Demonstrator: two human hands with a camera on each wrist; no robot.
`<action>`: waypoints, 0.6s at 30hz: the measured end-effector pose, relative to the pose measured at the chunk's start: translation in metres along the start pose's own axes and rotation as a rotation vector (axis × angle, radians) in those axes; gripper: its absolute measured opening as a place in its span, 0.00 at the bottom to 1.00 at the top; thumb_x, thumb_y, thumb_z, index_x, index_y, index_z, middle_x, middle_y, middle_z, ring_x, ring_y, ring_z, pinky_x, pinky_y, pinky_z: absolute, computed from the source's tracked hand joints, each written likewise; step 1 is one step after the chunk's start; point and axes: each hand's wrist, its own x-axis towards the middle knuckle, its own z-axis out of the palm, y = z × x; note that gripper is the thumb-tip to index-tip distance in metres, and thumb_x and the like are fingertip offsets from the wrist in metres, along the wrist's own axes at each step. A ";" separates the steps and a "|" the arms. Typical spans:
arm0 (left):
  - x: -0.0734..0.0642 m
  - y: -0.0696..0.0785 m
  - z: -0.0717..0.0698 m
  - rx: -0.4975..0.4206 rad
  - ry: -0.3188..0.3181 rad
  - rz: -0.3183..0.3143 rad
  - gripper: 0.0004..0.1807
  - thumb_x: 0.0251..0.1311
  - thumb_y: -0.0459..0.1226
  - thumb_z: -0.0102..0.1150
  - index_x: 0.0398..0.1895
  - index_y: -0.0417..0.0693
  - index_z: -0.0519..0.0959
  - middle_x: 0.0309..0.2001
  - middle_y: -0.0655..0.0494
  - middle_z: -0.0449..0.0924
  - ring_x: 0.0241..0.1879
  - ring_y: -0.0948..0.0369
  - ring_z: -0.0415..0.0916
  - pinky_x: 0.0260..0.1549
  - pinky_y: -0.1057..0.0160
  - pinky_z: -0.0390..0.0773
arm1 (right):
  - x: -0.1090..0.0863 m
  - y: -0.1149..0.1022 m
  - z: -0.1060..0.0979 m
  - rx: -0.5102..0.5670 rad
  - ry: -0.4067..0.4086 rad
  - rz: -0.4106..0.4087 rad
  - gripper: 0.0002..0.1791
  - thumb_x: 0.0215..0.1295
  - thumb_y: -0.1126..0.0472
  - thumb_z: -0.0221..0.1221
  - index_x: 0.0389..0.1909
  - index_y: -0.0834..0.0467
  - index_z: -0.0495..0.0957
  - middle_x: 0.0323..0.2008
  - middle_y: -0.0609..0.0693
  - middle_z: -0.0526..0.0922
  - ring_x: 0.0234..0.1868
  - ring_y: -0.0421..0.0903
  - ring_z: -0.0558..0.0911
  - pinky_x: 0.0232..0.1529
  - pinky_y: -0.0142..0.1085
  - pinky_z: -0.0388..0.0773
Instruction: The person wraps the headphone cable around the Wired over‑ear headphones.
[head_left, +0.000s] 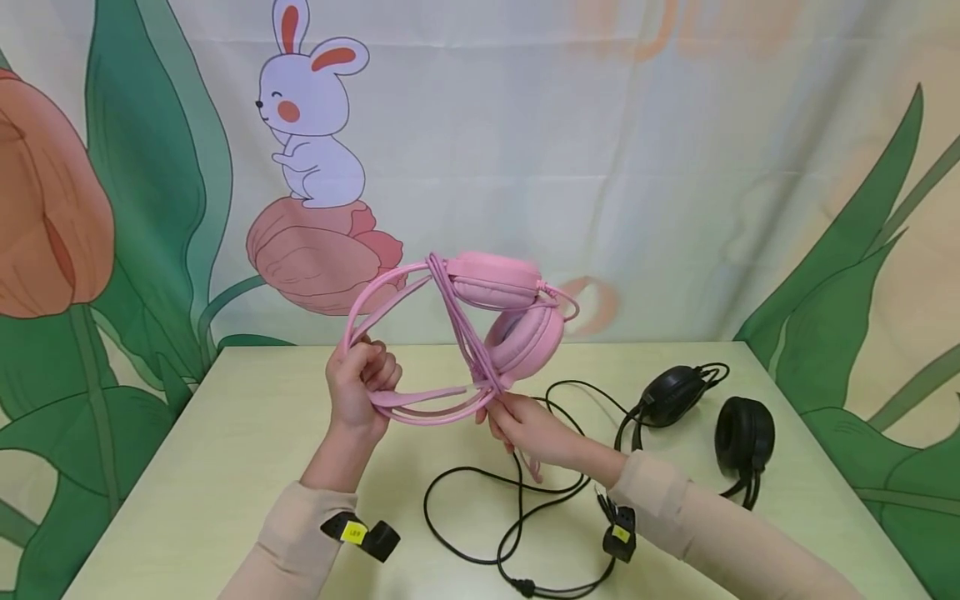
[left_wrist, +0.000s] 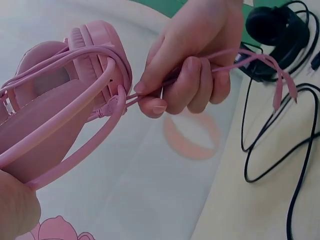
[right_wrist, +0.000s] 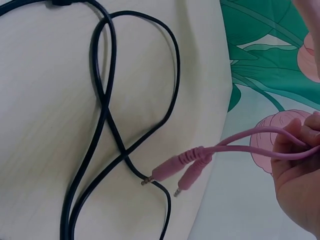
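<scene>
A pair of pink headphones point(head_left: 497, 279) is held up above the table, tilted on its side with the ear cups to the right. My left hand point(head_left: 362, 385) grips the headband, fingers curled round it. A pink cable point(head_left: 459, 321) is wound several times across the headset, between an ear cup and the lower side of the band. My right hand point(head_left: 536, 429) pinches the cable's end part close below the lower ear cup. Beyond those fingers, two pink audio plugs point(right_wrist: 170, 167) with metal tips dangle over the table.
Black headphones point(head_left: 671, 396) lie on the right side of the pale table point(head_left: 247, 450), partly hidden by the right sleeve. Their black cable point(head_left: 457, 471) spreads in loose loops beneath my hands. A printed curtain point(head_left: 480, 150) hangs behind the table.
</scene>
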 end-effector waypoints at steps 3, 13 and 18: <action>-0.001 0.000 -0.002 0.037 0.011 0.002 0.17 0.51 0.21 0.31 0.11 0.48 0.57 0.11 0.58 0.45 0.11 0.64 0.40 0.12 0.68 0.40 | -0.003 -0.001 0.001 -0.020 -0.016 -0.004 0.16 0.74 0.56 0.35 0.37 0.54 0.72 0.18 0.46 0.67 0.15 0.43 0.70 0.18 0.31 0.67; 0.004 0.010 -0.011 0.259 0.100 0.075 0.12 0.50 0.23 0.36 0.15 0.46 0.59 0.10 0.59 0.50 0.11 0.62 0.43 0.13 0.65 0.43 | -0.020 0.001 -0.013 -0.137 -0.085 -0.025 0.15 0.73 0.57 0.37 0.38 0.54 0.73 0.17 0.44 0.67 0.15 0.37 0.67 0.18 0.29 0.67; 0.001 0.009 -0.017 0.314 0.189 0.057 0.11 0.51 0.24 0.39 0.17 0.46 0.60 0.10 0.60 0.53 0.10 0.63 0.47 0.13 0.65 0.45 | -0.024 -0.006 -0.024 -0.328 -0.094 -0.118 0.13 0.72 0.59 0.41 0.39 0.53 0.74 0.18 0.41 0.66 0.15 0.34 0.60 0.19 0.26 0.61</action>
